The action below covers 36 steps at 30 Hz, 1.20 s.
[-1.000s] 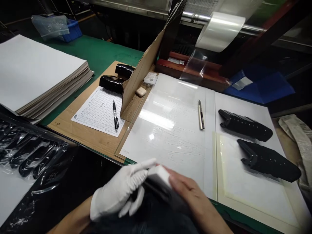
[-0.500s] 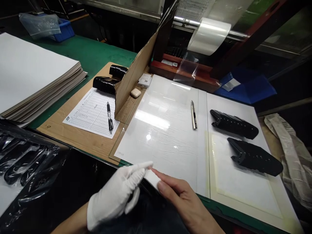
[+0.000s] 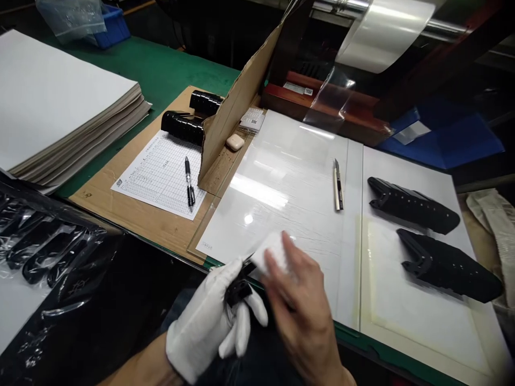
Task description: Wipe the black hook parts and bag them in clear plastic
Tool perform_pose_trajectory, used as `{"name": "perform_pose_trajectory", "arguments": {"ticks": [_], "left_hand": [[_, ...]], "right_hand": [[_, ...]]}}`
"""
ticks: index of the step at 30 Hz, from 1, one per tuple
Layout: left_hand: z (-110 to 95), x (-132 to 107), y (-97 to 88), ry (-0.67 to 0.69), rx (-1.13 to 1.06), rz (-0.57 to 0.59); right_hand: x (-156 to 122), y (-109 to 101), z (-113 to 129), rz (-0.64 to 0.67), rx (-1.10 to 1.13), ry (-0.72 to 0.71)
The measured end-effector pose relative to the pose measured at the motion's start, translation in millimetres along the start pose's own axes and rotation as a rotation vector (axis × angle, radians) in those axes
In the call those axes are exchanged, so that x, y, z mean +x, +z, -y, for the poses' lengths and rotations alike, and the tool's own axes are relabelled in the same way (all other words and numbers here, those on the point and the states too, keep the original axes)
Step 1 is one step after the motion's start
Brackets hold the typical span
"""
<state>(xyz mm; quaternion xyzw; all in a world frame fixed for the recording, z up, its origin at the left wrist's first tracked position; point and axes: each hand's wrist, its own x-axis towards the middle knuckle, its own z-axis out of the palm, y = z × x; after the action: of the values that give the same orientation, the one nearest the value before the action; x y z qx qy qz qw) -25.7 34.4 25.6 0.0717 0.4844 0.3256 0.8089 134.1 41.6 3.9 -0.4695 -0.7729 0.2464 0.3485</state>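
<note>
My left hand (image 3: pixel 203 316), in a white glove, is closed round a glossy black part (image 3: pixel 238 289) at the bench's front edge. Much of that part is hidden by the glove. My bare right hand (image 3: pixel 306 305), smeared by motion, grips a folded white wipe (image 3: pixel 270 254) just above and right of the part. Whether the wipe touches the part I cannot tell. Beyond the hands lies a white sheet under a clear cover (image 3: pixel 289 187), with a utility knife (image 3: pixel 338 185) on it. Two black shell-like parts (image 3: pixel 414 205) rest on the white board at right.
A cardboard divider (image 3: pixel 241 102) stands mid-bench. Left of it are black ribbed parts (image 3: pixel 183 127), a printed form (image 3: pixel 156 174) and a pen (image 3: pixel 189 185). A tall paper stack (image 3: pixel 68 102) sits far left. A film roll (image 3: pixel 384 35) hangs at the back.
My hands have drawn apart, and the black part now shows in the left glove. The right hand has raised the white wipe. The view has shifted slightly.
</note>
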Motion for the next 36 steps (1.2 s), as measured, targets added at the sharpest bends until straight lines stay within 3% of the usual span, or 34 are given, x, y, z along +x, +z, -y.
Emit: {"name": "perform_pose_trajectory", "arguments": {"ticks": [2, 6, 9, 13, 16, 19, 23, 27, 30, 36], "left_hand": [[5.3, 0.9, -2.7, -0.057, 0.003, 0.023], [12.9, 3.6, -4.3, -0.015, -0.051, 0.022], [14.1, 3.9, -5.9, 0.009, -0.085, 0.037], [13.6, 1.5, -8.4, 0.012, -0.106, 0.027], [14.7, -0.3, -9.8, 0.032, -0.121, 0.044], [17.4, -1.2, -11.7, 0.041, -0.143, 0.041], [21.4, -1.4, -16.0, 0.023, -0.167, 0.003], [25.2, -0.8, -21.4, 0.051, -0.135, -0.007], [29.2, -0.3, -26.7, 0.017, -0.131, -0.027], [25.0, -5.7, -34.4, 0.081, 0.096, 0.004]], "right_hand": [[2.9, -8.5, -6.9, 0.071, -0.130, -0.148], [3.6, -9.4, -6.3, 0.076, -0.242, -0.122], [3.8, -5.1, -3.3, 0.112, -0.213, -0.178], [5.4, -4.5, -3.7, 0.092, -0.210, -0.063], [4.5, -6.2, -4.5, 0.144, -0.146, -0.115], [3.5, -9.0, -5.0, 0.138, -0.112, -0.014], [3.8, -12.4, -5.1, 0.178, -0.085, -0.071], [4.0, -15.5, -5.3, 0.165, -0.064, 0.030], [5.2, -21.8, -5.1, 0.253, 0.037, 0.014], [20.6, -58.3, -8.6, 0.371, 0.644, 0.547]]}}
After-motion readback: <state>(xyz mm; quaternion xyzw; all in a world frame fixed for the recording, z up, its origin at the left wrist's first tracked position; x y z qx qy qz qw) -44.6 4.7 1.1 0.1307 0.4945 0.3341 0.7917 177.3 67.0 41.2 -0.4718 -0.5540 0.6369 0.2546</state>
